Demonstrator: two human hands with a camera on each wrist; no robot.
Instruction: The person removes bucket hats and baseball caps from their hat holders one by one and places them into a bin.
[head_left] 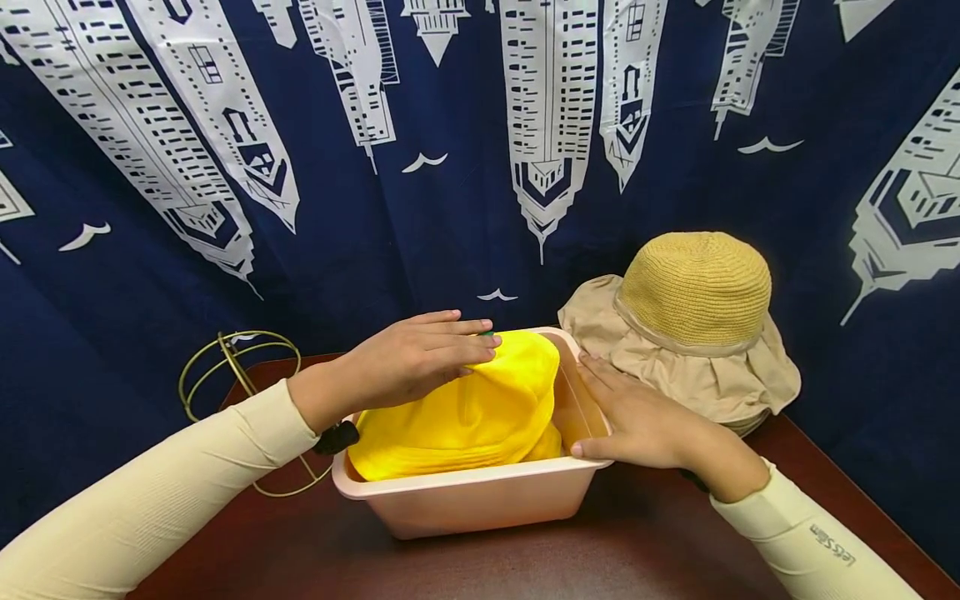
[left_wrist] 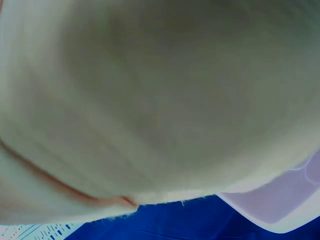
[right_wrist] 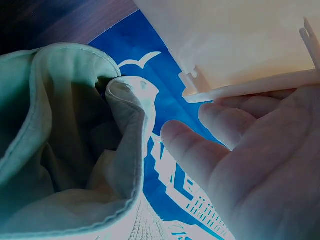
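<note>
- Head view: the yellow hat (head_left: 465,417) lies inside the pink bin (head_left: 480,504), which stands on the tabletop (head_left: 652,550). The left hand (head_left: 405,362) rests over the hat with its grip loose, fingers nearly straight and clamped on nothing.
- Same view: the right hand (head_left: 648,421) lies along the bin's right rim, thumb apart from the fingers, seemingly steadying it. The straw sunhat (head_left: 693,287) sits just beyond, at the far right; a wire stand (head_left: 228,353) is left of the bin.
- My judgement: the step in hand is settling the yellow hat into the bin; the next move calls for light pressure, with the bin kept steady.
- Left wrist view: a blurred pale surface (left_wrist: 175,110) fills most of it; I cannot tell that grip from here.
- Right wrist view: fingers (right_wrist: 192,147) reach past the bin's rim, parted, the sunhat's brim nearby, apart from them.
</note>
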